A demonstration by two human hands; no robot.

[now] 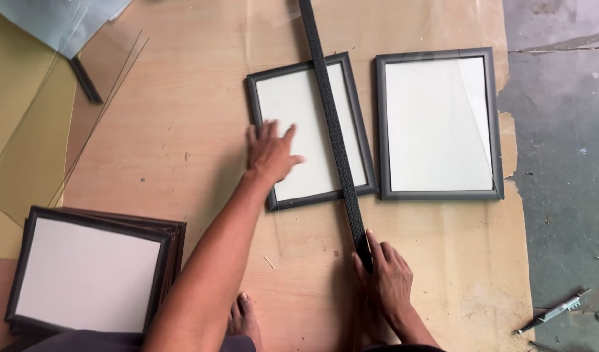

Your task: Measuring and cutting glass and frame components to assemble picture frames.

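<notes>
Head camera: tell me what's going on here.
A person kneels over a board on the floor. The left hand presses flat on a small black picture frame, while the right hand holds the near end of a long black strip laid across it. A second frame lies beside it; a stack of frames sits at lower left.

Soft even daylight, sharp focus; faint glare on glass sheet; weak shadow under left forearm.

One head-worn camera looks steeply down, fairly near, at the wooden board on the floor.
</notes>
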